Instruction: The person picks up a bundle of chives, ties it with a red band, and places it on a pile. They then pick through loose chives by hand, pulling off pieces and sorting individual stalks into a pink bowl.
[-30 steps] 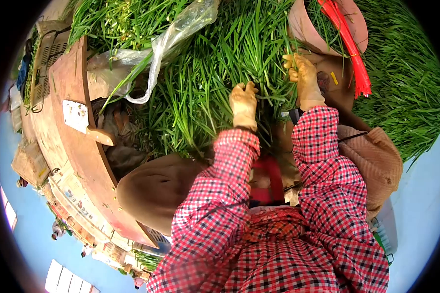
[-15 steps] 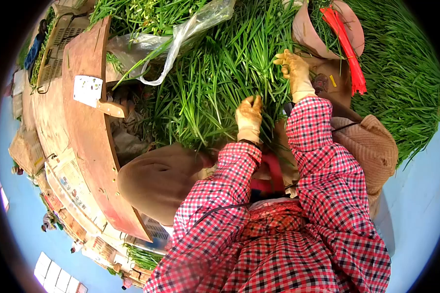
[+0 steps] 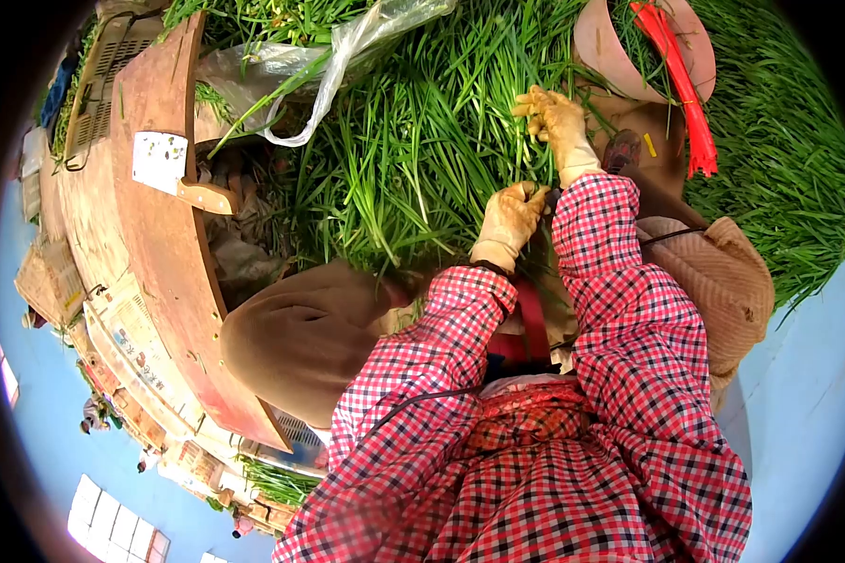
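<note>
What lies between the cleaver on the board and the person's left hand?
In the head view, a heap of long green leaves fills the stretch from cleaver to left hand.

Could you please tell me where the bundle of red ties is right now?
In the head view, the red ties lie at upper right, across a tan tub, just beyond the right hand in the green leaves.

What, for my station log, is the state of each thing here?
left hand, gloved, closed on green stalks
right hand, gloved, fingers curled among the stalks, grip unclear
green stalks, loose, heaped
plastic bag, crumpled, lying on the heap
cleaver, lying flat on the board
red ties, bundled, sticking from a tilted tub
</note>
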The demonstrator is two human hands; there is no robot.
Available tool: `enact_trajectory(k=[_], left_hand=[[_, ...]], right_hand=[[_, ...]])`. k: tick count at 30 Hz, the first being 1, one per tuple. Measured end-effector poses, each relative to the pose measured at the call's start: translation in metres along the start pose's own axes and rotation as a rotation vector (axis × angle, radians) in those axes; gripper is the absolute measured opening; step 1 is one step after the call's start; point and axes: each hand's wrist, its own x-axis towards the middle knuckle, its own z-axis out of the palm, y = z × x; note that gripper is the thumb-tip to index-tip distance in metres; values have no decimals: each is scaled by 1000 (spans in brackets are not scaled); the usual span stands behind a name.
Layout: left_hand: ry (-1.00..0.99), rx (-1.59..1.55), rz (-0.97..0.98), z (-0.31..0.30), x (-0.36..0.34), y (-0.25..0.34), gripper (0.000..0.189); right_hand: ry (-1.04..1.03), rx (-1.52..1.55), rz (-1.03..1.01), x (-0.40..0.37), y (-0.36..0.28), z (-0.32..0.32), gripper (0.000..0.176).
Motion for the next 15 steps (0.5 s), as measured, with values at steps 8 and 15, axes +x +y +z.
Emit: enact_trajectory(k=[8, 15], left_hand=[[24, 593, 431, 19, -4, -19, 21], [-415, 925, -244, -28, -11, 37, 67]], right_hand=[[11, 27, -56, -12, -39, -25, 30], [-19, 96, -77, -4, -20, -15, 35]])
